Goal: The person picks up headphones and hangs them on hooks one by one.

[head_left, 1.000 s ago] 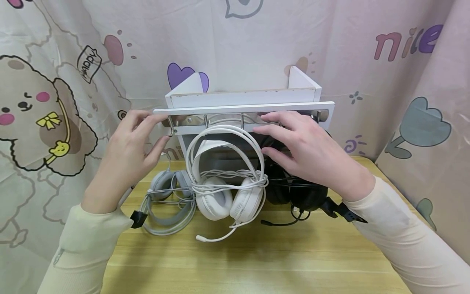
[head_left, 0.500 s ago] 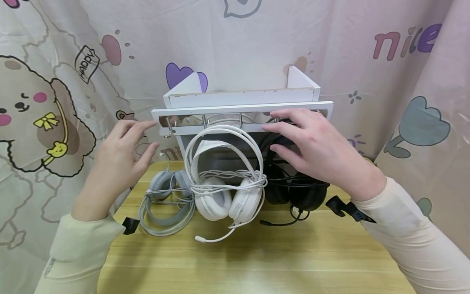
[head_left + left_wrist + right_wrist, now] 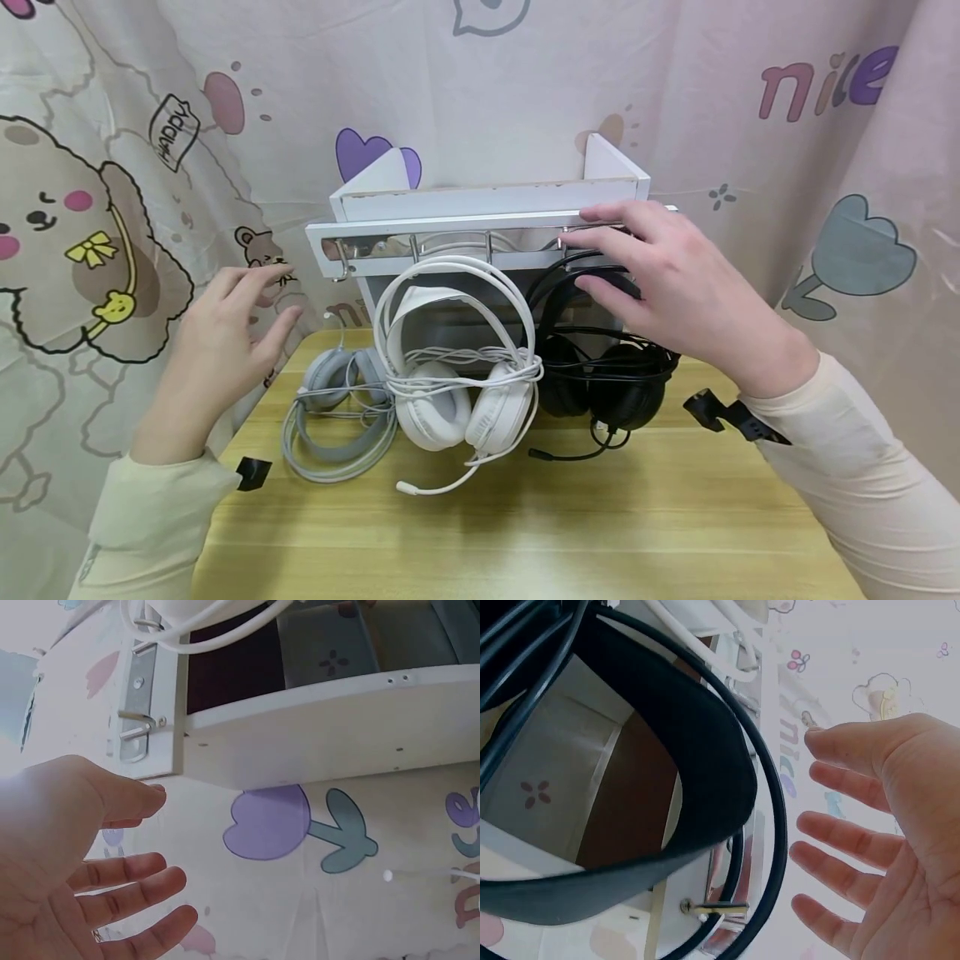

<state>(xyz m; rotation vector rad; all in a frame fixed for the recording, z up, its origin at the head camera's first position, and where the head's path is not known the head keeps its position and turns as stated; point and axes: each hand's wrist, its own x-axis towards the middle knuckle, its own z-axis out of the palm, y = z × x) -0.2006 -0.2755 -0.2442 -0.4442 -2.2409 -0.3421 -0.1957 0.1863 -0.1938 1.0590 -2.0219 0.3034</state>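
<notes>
White headphones (image 3: 467, 408) hang by their band from the middle of a white hook rail (image 3: 450, 225), their cable wrapped round the ear cups and the mic boom pointing down. Black headphones (image 3: 630, 392) hang to their right, also with a wound cable. My right hand (image 3: 675, 275) is in front of the rail's right part, fingers loosely spread, with a gap between them and the black band (image 3: 712, 765) in the right wrist view. Left of the rail, my left hand (image 3: 225, 342) is held in the air, fingers apart, near a bare metal hook (image 3: 139, 724) in the left wrist view.
Grey headphones (image 3: 341, 417) with a coiled cable are at the left of the wooden table (image 3: 510, 533). Behind the rail rises a white shelf (image 3: 487, 198). A printed curtain (image 3: 487, 92) surrounds the table at the back and sides.
My left hand has drawn away from the leftmost hook, moving left and down. My right hand has shifted right, showing more of the black headphones. The headphones stay in place.
</notes>
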